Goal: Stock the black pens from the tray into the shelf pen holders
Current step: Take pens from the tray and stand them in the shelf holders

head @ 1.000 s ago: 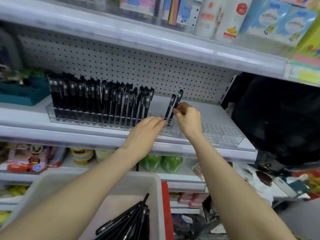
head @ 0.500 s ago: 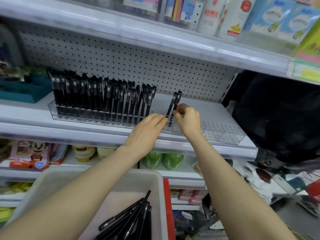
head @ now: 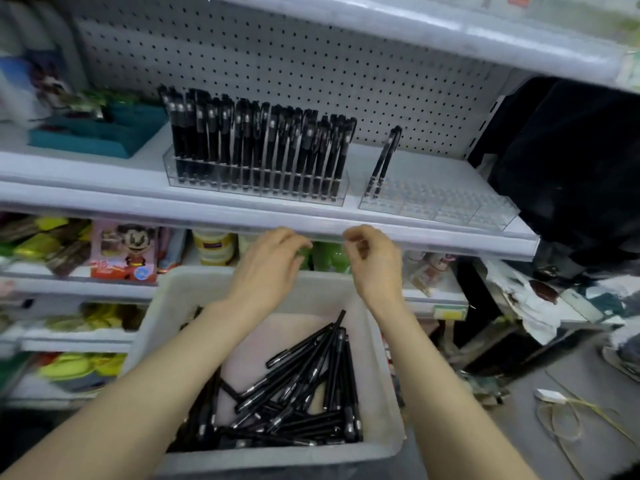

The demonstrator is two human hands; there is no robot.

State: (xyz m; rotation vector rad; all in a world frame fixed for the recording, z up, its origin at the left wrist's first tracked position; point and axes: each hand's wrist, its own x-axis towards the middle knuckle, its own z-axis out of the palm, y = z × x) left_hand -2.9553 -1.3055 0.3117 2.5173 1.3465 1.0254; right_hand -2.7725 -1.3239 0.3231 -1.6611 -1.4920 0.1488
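Black pens [head: 298, 386] lie loose in a white plastic tray [head: 383, 393] at the bottom of the head view. Most are flat with their long axes running from the near left up toward the far right corner, and a few lie crosswise along the near wall. One pen at the far end pokes its tip up toward the tray's back rim.

On the shelf [head: 104, 202] above, a clear pen holder [head: 256, 188] is packed with standing pens [head: 256, 143], long axes upright and clip ends on top. Just to its right, a second clear holder [head: 446, 207] carries only a pair of pens [head: 385, 157] in its left corner, leaning with their tops tilted to the right.

The pens bear pale marks on their barrels, too small to read. A pink packet [head: 128, 251] on the lower shelf shows a cartoon figure, its lettering blurred.

The left hand [head: 270, 271] and right hand [head: 374, 265] hang side by side below the shelf's front edge and above the tray's far rim. The fingers of both are loosely curled and hold nothing. The tray pens lie beneath the wrists and forearms, apart from both hands.
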